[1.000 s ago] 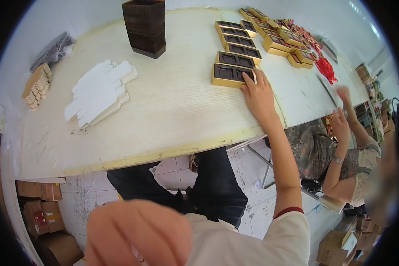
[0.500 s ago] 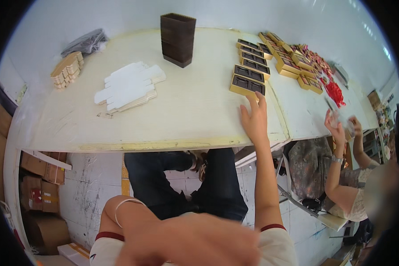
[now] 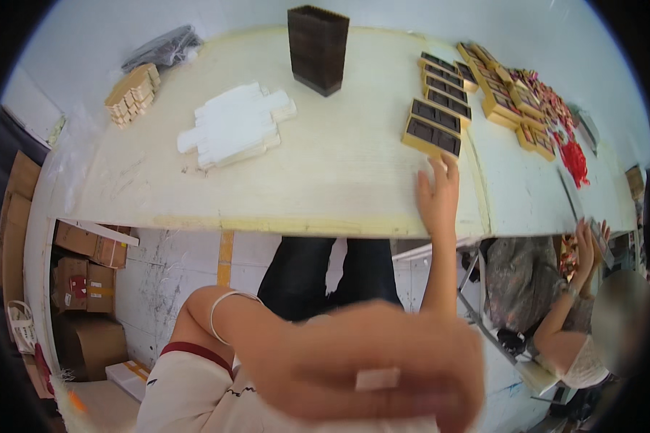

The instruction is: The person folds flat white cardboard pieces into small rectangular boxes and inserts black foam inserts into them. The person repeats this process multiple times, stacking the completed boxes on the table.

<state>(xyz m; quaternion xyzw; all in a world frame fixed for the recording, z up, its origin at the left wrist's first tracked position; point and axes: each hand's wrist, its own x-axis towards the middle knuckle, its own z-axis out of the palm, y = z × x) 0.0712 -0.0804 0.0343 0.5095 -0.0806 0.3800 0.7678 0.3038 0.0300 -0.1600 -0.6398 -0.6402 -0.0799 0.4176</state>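
My right hand (image 3: 439,193) reaches over the table's front part with its fingers stretched out. Its fingertips are at the near edge of the closest gold box (image 3: 431,137), which has a dark tray inside. More such gold boxes (image 3: 448,97) run away from it in a row. Close to the camera, my left hand (image 3: 390,353) hangs large and blurred above my lap. A small pale rectangle (image 3: 377,379) shows against it; what it is, I cannot make out. The left fingers are smeared by motion.
A tall dark brown box (image 3: 318,54) stands at the back. White flat cartons (image 3: 235,126), stacked cream pieces (image 3: 131,94) and a dark plastic bag (image 3: 162,49) lie left. Filled gold boxes (image 3: 502,97) and red ribbon (image 3: 574,162) lie right, near a co-worker's hands (image 3: 585,252).
The view has shifted, so the table's things sit further right in it. My left hand has moved right and nearer the camera. My right hand stays by the closest gold box. The co-worker's hands have moved lower.
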